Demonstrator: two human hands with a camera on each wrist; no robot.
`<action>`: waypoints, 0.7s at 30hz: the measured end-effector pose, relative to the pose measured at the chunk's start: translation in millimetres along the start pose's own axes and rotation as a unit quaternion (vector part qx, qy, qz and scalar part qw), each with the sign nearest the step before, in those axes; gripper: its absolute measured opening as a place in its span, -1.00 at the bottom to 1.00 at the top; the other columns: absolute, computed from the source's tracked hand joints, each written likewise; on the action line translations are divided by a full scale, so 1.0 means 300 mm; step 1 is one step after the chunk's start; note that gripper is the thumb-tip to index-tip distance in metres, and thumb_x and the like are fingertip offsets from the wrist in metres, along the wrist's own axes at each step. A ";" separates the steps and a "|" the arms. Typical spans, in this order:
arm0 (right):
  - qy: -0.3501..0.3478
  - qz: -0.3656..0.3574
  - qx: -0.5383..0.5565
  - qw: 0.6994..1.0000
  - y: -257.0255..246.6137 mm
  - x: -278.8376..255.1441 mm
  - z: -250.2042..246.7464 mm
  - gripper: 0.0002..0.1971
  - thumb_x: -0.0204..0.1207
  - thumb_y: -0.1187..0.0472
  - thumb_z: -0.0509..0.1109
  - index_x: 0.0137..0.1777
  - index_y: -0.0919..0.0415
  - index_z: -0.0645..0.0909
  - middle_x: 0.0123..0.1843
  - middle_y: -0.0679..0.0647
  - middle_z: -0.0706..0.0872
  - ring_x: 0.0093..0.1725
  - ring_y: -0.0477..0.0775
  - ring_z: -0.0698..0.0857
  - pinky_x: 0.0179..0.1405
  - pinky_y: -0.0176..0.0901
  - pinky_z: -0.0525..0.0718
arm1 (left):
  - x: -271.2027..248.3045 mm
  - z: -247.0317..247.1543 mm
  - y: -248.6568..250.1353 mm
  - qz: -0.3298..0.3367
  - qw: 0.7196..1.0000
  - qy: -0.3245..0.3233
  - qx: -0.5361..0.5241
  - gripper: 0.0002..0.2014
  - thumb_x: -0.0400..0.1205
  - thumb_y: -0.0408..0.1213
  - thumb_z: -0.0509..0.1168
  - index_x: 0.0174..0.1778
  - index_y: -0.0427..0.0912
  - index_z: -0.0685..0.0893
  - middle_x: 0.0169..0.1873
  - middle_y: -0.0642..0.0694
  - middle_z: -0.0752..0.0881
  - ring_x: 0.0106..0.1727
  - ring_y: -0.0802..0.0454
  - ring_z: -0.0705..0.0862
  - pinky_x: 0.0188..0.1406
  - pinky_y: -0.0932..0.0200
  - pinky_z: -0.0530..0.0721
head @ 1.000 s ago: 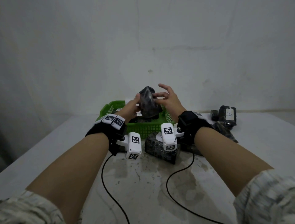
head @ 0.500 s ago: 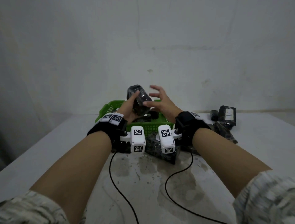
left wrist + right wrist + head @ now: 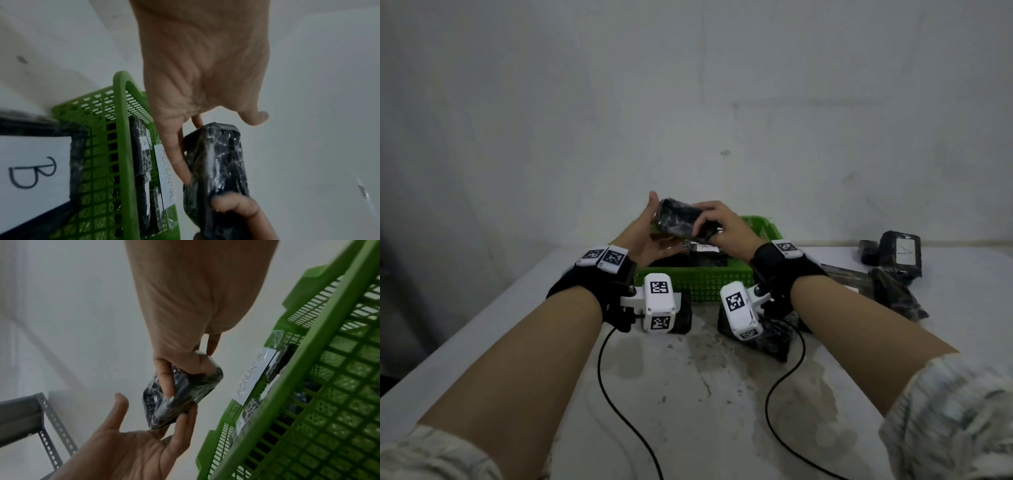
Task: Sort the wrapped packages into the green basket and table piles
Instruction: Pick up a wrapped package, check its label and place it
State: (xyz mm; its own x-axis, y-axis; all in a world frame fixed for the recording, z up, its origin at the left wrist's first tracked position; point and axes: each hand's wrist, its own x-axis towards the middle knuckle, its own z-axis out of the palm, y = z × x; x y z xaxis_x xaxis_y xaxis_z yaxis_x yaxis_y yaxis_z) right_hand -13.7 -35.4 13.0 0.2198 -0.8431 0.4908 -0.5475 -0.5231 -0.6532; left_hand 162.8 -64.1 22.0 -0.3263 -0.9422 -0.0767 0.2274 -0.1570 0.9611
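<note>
Both of your hands hold one dark oblong package wrapped in clear crinkled plastic film [image 3: 677, 219], raised in the air above the green slotted plastic basket [image 3: 709, 281] that stands on the pale stained desk [image 3: 705, 394]. Your right hand [image 3: 722, 226] grips one end of the package, thumb and fingers curled round it. Your left hand [image 3: 645, 236] is nearly flat, its straight fingers [image 3: 183, 421] resting against the underside of the package and the thumb standing free.

Inside the basket lie more dark wrapped packages; one carries a white strip label reading ABNORMAL [image 3: 254, 376], another a small label with an A. Just outside the basket's near wall sits a package with a white label marked B [image 3: 33, 172]. Near your right forearm, a loose pile of dark packages [image 3: 893, 270] lies on the desk.
</note>
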 end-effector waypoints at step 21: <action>-0.061 0.274 0.295 0.913 -0.056 0.127 0.089 -0.69 0.58 0.10 0.36 0.26 0.21 0.62 0.05 0.07 0.70 0.09 0.11 0.65 0.15 0.07 0.65 | 0.033 -0.086 0.006 0.106 0.989 0.016 0.102 -0.70 0.65 -0.35 0.26 0.31 -0.23 0.59 -0.06 -0.10 0.71 -0.23 0.13 0.77 -0.42 0.34 0.69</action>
State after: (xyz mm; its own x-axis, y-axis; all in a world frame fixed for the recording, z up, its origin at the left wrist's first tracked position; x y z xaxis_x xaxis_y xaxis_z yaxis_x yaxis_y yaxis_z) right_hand 25.6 -62.1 27.4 0.1513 -0.9873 -0.0475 -0.0794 0.0357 -0.9962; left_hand 183.6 -81.5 16.3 -0.2610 -0.9569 0.1272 0.0962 0.1053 0.9898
